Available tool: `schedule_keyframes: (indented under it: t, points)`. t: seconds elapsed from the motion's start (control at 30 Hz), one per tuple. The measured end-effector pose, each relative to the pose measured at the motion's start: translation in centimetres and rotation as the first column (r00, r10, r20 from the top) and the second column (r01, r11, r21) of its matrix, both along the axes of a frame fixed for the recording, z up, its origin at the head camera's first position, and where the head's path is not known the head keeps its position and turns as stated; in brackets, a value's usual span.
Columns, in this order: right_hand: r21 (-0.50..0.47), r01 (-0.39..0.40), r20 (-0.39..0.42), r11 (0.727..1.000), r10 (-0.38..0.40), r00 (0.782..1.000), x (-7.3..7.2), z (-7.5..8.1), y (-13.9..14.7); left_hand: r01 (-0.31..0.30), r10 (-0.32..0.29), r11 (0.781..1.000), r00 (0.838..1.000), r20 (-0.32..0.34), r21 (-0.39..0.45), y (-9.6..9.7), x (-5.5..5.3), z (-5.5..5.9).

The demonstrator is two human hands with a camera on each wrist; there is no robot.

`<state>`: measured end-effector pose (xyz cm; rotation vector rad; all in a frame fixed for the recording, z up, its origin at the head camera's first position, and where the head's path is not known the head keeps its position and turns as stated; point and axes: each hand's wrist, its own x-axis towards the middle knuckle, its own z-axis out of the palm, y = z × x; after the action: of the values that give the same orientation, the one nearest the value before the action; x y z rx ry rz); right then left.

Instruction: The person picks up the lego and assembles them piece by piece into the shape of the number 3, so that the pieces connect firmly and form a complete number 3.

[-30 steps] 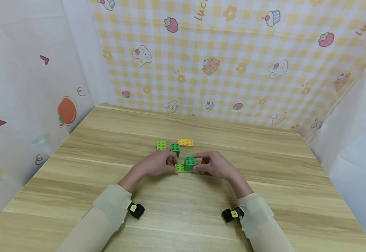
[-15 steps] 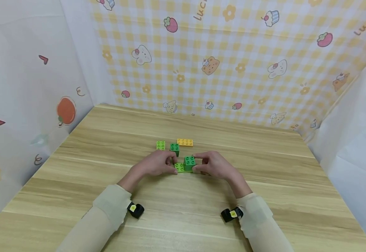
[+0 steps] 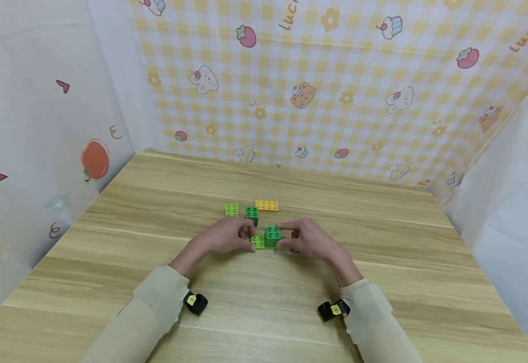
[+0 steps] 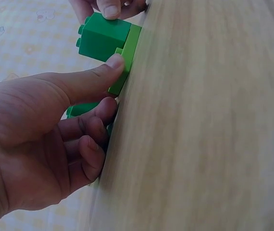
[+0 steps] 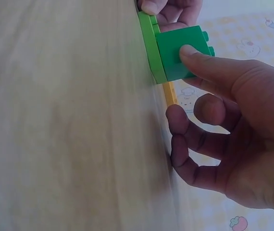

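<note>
Well inside the table edges [image 3: 286, 176], the right hand [image 3: 314, 243] pinches a green block [image 3: 272, 237].

Left sleeve [image 3: 125, 322]: long, plain cream cloth, as I see it from here.
Right sleeve [image 3: 384, 325]: the same cream, I'd say a match.
Cuffs [image 3: 161, 292]: wide, creased, slightly greyer.
Left wrist block [image 3: 198, 306]: black, small, rounded at one end.
Right wrist block [image 3: 327, 311]: black too.
Stickers [image 3: 192, 299]: yellow, one per block, marks too small for me to read.
</note>
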<state>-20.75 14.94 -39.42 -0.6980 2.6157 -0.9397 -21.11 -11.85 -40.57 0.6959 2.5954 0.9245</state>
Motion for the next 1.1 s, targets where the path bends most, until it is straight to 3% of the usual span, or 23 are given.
schedule_keyframes:
  t: [0.57, 1.1]
  points:
    - [-0.027, 0.031, -0.021, 0.999, -0.032, 0.999, 0.22, -0.66, 0.03, 0.004, -0.004, 1.0, 1.0, -0.013, 0.014, 0.03, -0.08, -0.45]
    - [-0.056, 0.057, -0.002, 0.997, -0.057, 0.998, 0.37, -0.67, 0.13, -0.021, 0.021, 1.0, 1.0, 0.01, 0.016, 0.17, 0.31, 0.02]
